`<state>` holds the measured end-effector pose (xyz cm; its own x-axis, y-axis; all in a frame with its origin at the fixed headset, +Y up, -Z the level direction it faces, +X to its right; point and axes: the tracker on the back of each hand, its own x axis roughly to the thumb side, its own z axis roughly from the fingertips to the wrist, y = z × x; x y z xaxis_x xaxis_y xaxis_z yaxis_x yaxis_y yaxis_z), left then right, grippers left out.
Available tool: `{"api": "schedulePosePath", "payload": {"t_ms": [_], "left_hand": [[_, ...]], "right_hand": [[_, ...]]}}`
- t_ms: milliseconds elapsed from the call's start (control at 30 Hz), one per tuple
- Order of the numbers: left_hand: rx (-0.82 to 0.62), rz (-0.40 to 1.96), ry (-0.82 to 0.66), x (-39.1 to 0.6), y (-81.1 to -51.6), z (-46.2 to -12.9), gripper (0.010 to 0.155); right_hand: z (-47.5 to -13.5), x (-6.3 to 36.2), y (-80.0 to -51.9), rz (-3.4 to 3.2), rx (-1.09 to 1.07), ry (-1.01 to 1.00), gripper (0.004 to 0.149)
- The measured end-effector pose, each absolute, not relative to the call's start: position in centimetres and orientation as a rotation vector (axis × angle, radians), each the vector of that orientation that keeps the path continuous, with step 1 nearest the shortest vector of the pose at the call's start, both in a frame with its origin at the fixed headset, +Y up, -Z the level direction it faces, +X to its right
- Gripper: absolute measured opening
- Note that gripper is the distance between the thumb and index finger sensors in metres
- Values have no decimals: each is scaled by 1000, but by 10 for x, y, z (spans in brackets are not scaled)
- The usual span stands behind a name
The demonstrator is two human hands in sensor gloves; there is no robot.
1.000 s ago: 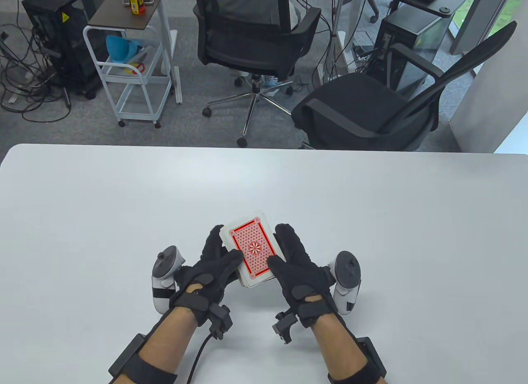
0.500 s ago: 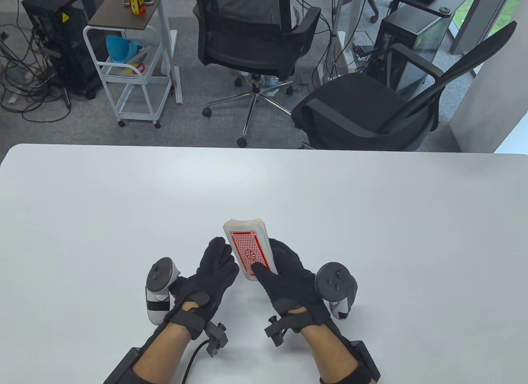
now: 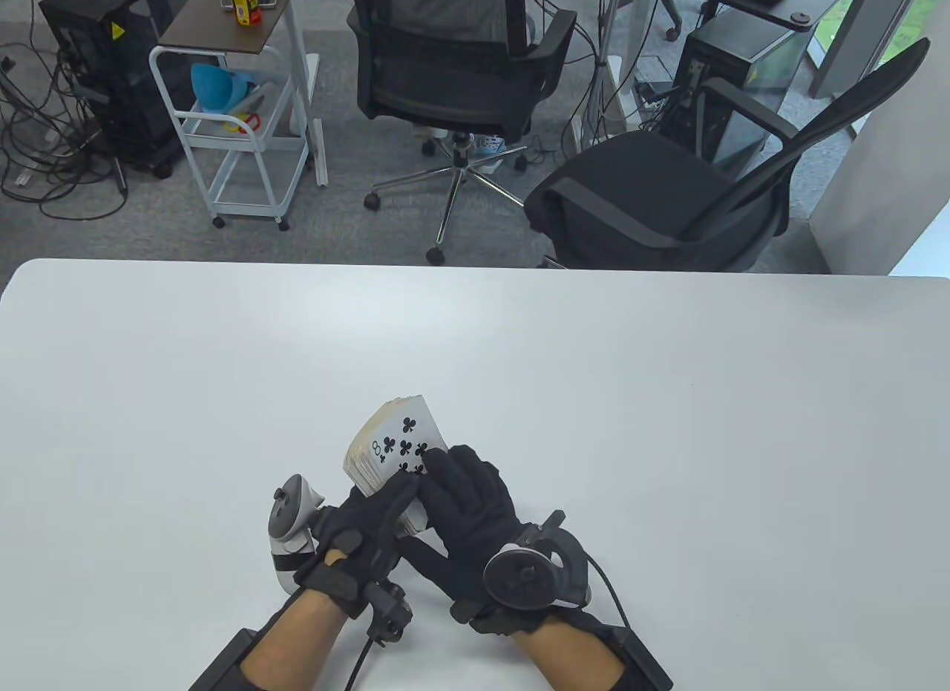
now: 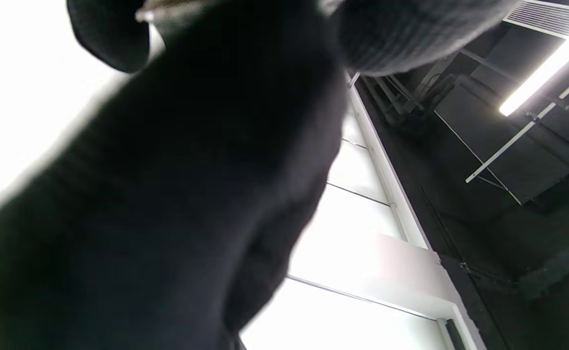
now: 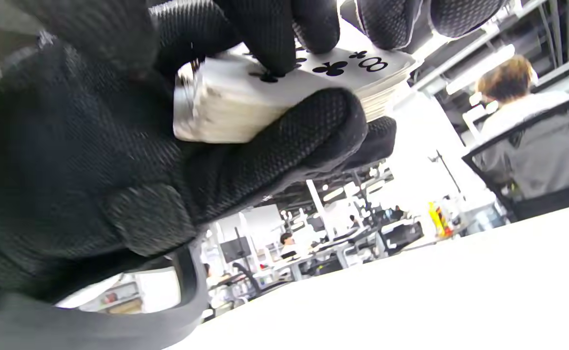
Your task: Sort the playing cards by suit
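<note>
Where table view hides, deck (image 5: pixel 245 104) edge.

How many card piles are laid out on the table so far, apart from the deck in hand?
0. The only cards in view are the deck, eight of clubs face up, held in the left hand with the right hand touching its top. No sorted pile lies on the table.

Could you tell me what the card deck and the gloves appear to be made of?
Card deck: probably coated paper stock, smooth printed face, layered off-white edges. Left hand and right hand gloves: black knit or mesh fabric, matte, with a dotted weave visible in the right wrist view.
</note>
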<state>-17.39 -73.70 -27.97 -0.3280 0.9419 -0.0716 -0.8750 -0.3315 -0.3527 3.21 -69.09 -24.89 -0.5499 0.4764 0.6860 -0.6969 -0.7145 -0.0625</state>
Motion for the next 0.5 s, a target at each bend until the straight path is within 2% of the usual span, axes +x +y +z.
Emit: {"api": "schedulePosePath", "payload": {"t_ms": [33, 100, 200, 267, 333, 500], "left_hand": [[-310, 1883, -290, -176, -739, -281, 78], [-314, 1899, -253, -181, -744, -285, 79], [-413, 1905, -340, -181, -743, -289, 75], [-413, 1875, -345, -180, -742, -288, 71], [-384, 1887, -305, -179, -744, -288, 68], [-459, 1976, -289, -176, -757, -287, 67]], "right_hand": [[-251, 35, -692, 2201, 827, -440, 60], [-258, 48, -697, 2022, 634, -534, 64], [-269, 56, -707, 2035, 443, -318, 71], [-274, 59, -714, 2109, 464, -229, 76], [-276, 57, -719, 2111, 482, -197, 74], [-275, 48, -724, 1996, 501, -207, 60]]}}
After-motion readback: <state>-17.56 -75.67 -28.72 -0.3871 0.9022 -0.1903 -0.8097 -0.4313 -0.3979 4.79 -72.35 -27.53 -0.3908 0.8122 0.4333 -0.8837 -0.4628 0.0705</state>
